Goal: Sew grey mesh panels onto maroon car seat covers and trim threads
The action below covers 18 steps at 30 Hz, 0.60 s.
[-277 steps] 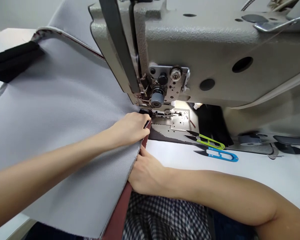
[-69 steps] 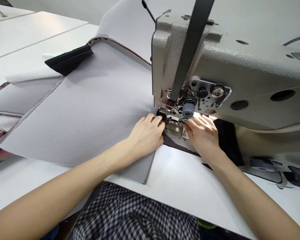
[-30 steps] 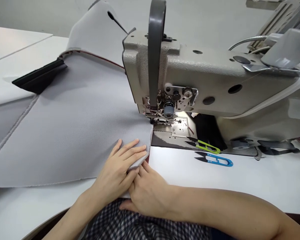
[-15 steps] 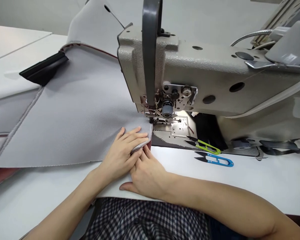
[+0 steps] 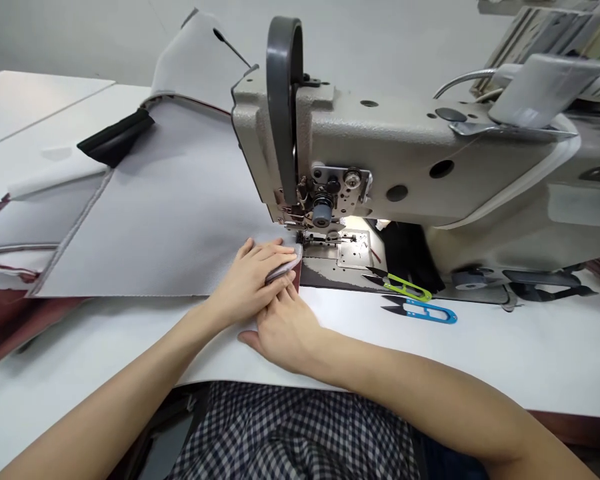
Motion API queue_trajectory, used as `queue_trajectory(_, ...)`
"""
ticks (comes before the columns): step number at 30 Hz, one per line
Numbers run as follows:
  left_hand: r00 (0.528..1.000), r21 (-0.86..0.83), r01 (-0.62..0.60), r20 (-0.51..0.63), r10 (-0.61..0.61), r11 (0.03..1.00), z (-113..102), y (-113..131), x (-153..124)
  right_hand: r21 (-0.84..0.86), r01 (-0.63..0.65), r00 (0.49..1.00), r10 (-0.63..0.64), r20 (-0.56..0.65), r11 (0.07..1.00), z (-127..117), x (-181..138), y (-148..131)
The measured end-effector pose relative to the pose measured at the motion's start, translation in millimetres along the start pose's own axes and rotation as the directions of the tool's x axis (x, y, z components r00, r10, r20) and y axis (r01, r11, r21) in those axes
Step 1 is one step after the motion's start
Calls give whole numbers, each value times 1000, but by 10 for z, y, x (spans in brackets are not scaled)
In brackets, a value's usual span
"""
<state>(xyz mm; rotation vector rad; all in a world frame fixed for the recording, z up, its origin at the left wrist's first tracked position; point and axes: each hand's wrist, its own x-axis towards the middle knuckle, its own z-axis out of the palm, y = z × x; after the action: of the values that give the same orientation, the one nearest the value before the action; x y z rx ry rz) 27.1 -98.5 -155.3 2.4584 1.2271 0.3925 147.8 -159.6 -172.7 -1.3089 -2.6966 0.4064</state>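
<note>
Left hand [image 5: 253, 277] pinches the curled corner of the smooth grey woven fabric panel [image 5: 155, 227] at frame centre, right hand [image 5: 285, 327] flat beside it, fingers touching the edge, below the grey cast-metal sewing machine [image 5: 380, 153].

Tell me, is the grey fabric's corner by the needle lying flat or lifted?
Lifted: the grey fabric corner curls up between the left hand and right hand.
</note>
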Motion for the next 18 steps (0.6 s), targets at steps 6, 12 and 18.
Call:
queue_trajectory(6, 957, 64, -235, -159, 243, 970, -34, 57, -169, -58, 57, 984, -65, -164, 997, 165, -25, -157)
queue_trajectory(12, 889, 265, -458, 130, 440, 848, -191, 107, -162, -90, 91, 996, -91, -5, 992, 143, -1, -257)
queue_trajectory(18, 871, 342, -480, 291, 395, 808, -208, 143, -112, -28, 43, 998, -45, -51, 999, 155, 31, -258)
